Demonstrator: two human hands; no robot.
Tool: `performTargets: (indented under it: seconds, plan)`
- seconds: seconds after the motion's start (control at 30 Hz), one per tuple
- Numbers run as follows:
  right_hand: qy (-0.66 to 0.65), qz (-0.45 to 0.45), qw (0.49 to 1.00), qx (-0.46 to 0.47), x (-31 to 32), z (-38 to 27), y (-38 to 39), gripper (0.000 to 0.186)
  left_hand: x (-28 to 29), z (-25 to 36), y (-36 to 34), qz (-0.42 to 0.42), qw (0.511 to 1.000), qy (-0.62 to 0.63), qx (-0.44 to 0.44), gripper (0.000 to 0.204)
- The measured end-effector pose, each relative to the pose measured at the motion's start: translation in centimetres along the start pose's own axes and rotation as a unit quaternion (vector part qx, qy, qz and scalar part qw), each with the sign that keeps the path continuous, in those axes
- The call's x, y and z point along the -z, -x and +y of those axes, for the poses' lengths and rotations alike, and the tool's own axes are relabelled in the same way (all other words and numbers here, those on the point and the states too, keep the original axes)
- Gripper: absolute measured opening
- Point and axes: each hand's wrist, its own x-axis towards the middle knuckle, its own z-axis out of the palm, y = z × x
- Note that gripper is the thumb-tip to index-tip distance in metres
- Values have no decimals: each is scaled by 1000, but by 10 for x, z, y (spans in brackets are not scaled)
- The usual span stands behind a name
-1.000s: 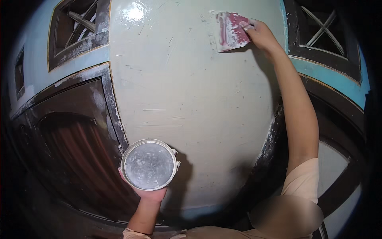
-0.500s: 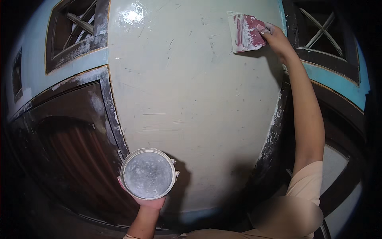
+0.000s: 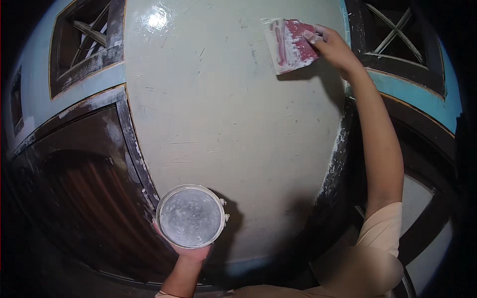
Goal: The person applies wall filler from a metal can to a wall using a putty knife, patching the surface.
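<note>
High on the pale, scratched wall (image 3: pixel 223 114), my right hand (image 3: pixel 330 47) grips a pink putty scraper (image 3: pixel 298 42), smeared with white paste, flat against the surface. Beneath the scraper lies its dark shadow. Low and left, my left hand (image 3: pixel 189 251) holds up a round, shallow tin (image 3: pixel 190 216) with a grey inside and white smears, its fingers wrapped around the rim. The tin is in front of the lower wall, beside the edge of a dark door.
A dark carved door (image 3: pixel 79 193) with paint-spotted frame stands left, below a small cross-barred window (image 3: pixel 82 44). On the right are another cross-barred window (image 3: pixel 392 35), a light blue band (image 3: pixel 417 84) and dark woodwork with pale panels (image 3: pixel 412 203).
The scraper went right, then back left and slightly down in my right hand. My left hand and the tin sit slightly lower than a second ago.
</note>
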Motion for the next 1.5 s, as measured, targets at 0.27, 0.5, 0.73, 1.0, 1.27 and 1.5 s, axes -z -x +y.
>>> performTargets:
  seconds: [0.27, 0.5, 0.73, 1.0, 1.27, 1.5]
  plan:
    - [107, -58, 988, 99, -99, -63, -18, 34, 5, 4, -1, -17, 999, -10, 29, 96]
    - [-12, -33, 997, 62, -67, -31, -32, 33, 11, 1, -1, -24, 999, 5, -20, 96]
    - [147, -99, 980, 91, -97, -48, -30, 29, 18, 1, -1, -10, 999, -1, -40, 95]
    - [28, -83, 993, 76, -92, -28, -30, 31, 22, -3, -3, -9, 999, 26, -31, 96]
    - [71, -25, 994, 76, -78, -27, -25, 32, 23, -1, -1, -2, 1000, 19, -22, 95]
    - [179, -85, 977, 81, -112, -56, -22, 34, 23, 4, 2, 29, 999, -22, 6, 96]
